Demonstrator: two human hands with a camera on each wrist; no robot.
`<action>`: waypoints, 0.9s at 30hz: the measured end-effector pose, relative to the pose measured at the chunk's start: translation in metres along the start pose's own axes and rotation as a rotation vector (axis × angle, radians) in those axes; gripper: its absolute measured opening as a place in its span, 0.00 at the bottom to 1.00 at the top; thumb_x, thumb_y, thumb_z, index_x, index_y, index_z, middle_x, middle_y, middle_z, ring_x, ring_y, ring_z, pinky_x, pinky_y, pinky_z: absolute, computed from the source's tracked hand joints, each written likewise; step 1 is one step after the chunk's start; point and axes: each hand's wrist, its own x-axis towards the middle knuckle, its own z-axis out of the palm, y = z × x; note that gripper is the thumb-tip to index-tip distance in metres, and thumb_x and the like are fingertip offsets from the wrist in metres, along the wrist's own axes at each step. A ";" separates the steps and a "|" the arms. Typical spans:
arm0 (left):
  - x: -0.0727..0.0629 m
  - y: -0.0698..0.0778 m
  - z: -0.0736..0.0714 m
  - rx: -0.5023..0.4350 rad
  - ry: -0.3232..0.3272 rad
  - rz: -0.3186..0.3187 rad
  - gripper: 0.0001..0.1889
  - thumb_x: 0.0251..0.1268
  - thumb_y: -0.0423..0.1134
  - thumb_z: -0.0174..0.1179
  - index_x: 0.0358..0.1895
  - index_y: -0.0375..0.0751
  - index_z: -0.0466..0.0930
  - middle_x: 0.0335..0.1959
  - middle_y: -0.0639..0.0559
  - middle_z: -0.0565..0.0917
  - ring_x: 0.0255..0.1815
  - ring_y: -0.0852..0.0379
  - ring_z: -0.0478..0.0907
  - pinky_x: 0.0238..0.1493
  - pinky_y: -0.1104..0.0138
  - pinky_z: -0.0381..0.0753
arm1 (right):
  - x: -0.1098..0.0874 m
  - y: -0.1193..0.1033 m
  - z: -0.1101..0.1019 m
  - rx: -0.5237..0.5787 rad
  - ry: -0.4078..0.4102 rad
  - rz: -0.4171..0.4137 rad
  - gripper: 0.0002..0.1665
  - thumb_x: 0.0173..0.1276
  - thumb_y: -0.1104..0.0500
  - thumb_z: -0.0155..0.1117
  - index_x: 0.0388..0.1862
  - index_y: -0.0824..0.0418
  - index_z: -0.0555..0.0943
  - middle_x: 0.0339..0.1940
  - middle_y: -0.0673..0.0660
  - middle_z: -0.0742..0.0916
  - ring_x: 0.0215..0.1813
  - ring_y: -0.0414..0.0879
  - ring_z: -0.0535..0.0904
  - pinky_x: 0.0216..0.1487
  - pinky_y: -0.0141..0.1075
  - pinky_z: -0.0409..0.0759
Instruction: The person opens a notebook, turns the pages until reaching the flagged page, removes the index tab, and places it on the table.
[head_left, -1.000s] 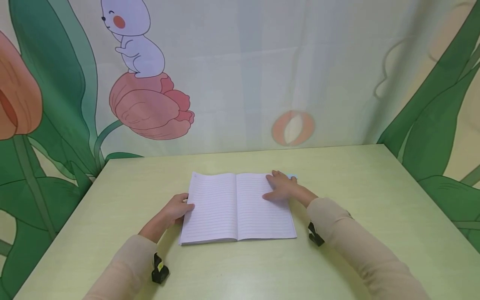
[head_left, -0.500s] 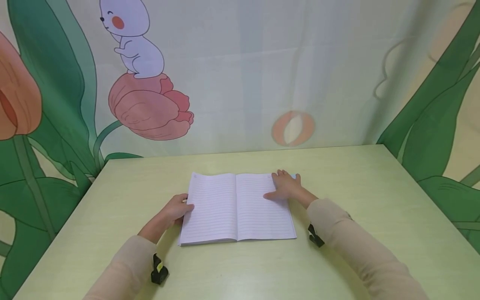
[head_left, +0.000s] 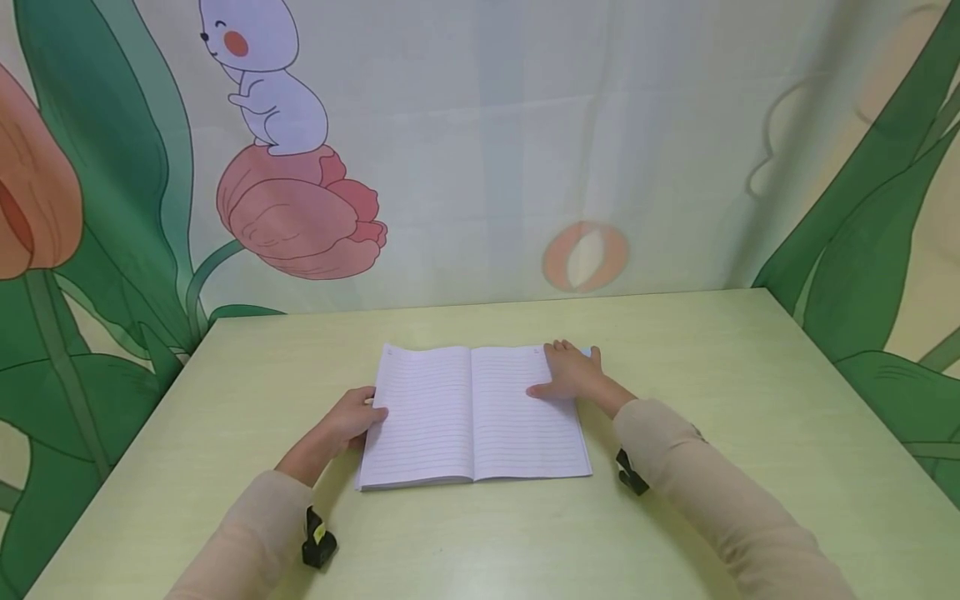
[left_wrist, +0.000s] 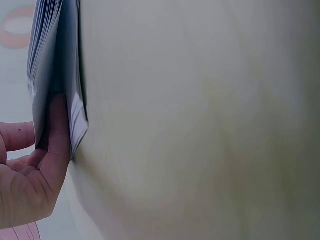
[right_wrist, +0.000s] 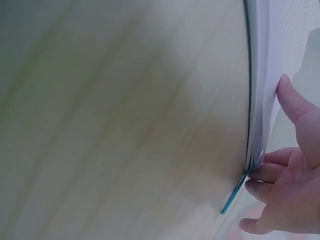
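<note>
An open notebook (head_left: 427, 417) with ruled, unwritten pages lies on the table in the head view. My left hand (head_left: 352, 417) holds its left edge, thumb on top of the page. In the left wrist view, the fingers of that left hand (left_wrist: 32, 175) reach in between the sheets (left_wrist: 45, 55), with more sheets beneath them. My right hand (head_left: 572, 372) lies spread over the far right corner, its thumb on the right page. The right wrist view has the fingertips (right_wrist: 267, 172) at the page corner, beside a thin teal cover edge (right_wrist: 233, 192).
The pale wooden table (head_left: 480, 542) extends around the notebook. Behind it hangs a printed cloth (head_left: 450, 167) with flowers, leaves and a white animal. Black wrist devices (head_left: 320, 542) hang under both beige sleeves (head_left: 720, 492).
My right hand has shifted slightly right toward the page's outer edge, uncovering the print at the top of the right page. The left hand keeps its hold.
</note>
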 end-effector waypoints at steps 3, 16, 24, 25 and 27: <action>0.000 0.000 0.000 0.002 0.001 0.000 0.22 0.67 0.28 0.44 0.64 0.28 0.57 0.48 0.34 0.75 0.35 0.52 0.77 0.34 0.60 0.78 | 0.000 0.001 0.000 0.009 0.011 -0.002 0.55 0.56 0.35 0.59 0.69 0.69 0.54 0.69 0.67 0.60 0.70 0.58 0.50 0.61 0.63 0.41; 0.000 0.002 0.001 0.014 0.007 -0.010 0.23 0.67 0.28 0.44 0.65 0.28 0.56 0.49 0.33 0.74 0.36 0.52 0.77 0.34 0.59 0.78 | -0.004 -0.001 0.001 0.059 0.065 -0.048 0.51 0.56 0.40 0.63 0.69 0.67 0.56 0.66 0.62 0.68 0.68 0.58 0.56 0.60 0.63 0.43; 0.002 0.001 0.001 0.022 0.011 -0.014 0.24 0.67 0.28 0.45 0.65 0.28 0.56 0.50 0.33 0.74 0.36 0.52 0.77 0.34 0.60 0.78 | -0.006 -0.006 0.001 0.212 0.059 -0.138 0.46 0.63 0.39 0.53 0.69 0.67 0.55 0.64 0.65 0.69 0.64 0.60 0.62 0.56 0.62 0.55; 0.002 0.001 0.001 0.022 0.010 -0.014 0.24 0.67 0.28 0.45 0.65 0.28 0.56 0.50 0.33 0.74 0.37 0.52 0.77 0.35 0.60 0.78 | -0.006 -0.008 0.001 0.257 0.049 -0.153 0.45 0.64 0.39 0.52 0.69 0.65 0.56 0.64 0.64 0.69 0.64 0.60 0.63 0.56 0.60 0.57; 0.002 0.001 0.001 0.021 0.010 -0.014 0.24 0.67 0.28 0.45 0.65 0.28 0.56 0.50 0.33 0.74 0.37 0.52 0.77 0.35 0.60 0.78 | -0.007 -0.012 0.001 0.357 0.023 -0.178 0.42 0.66 0.39 0.49 0.70 0.63 0.56 0.65 0.63 0.69 0.64 0.59 0.63 0.58 0.58 0.58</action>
